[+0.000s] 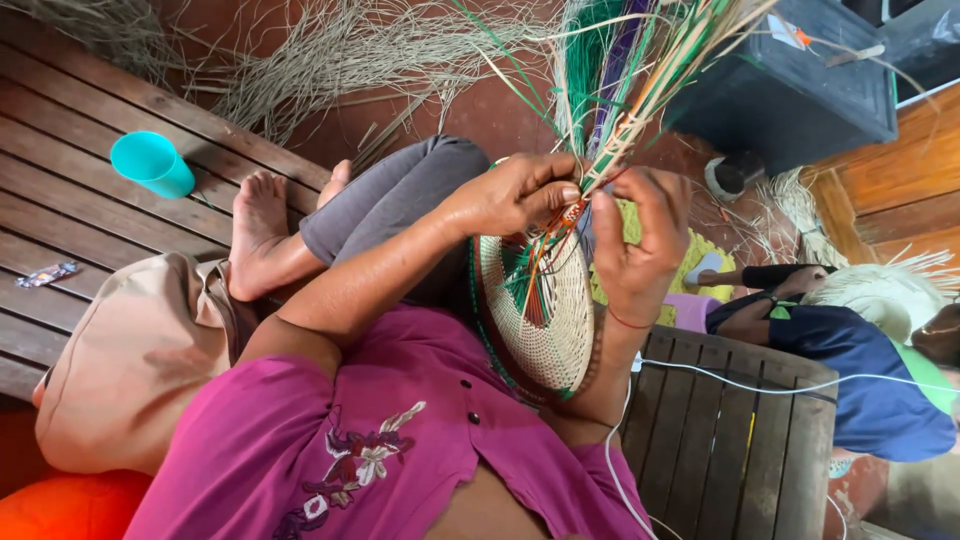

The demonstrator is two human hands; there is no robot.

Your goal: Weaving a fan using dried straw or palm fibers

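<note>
Wooden bench slats (90,170) are left bare around a turquoise cup (152,163). Over the lap, a round woven piece (545,320) is held, its loose coloured strands (620,90) pinched at the rim by the left hand (515,195) and right hand (640,245).

A turquoise plastic cup (152,164) stands on the slatted wooden surface (70,200), with a small wrapper (45,274) lying well apart from it. A tan bag (130,365) rests nearby. A dark bin (790,95) sits opposite.
</note>
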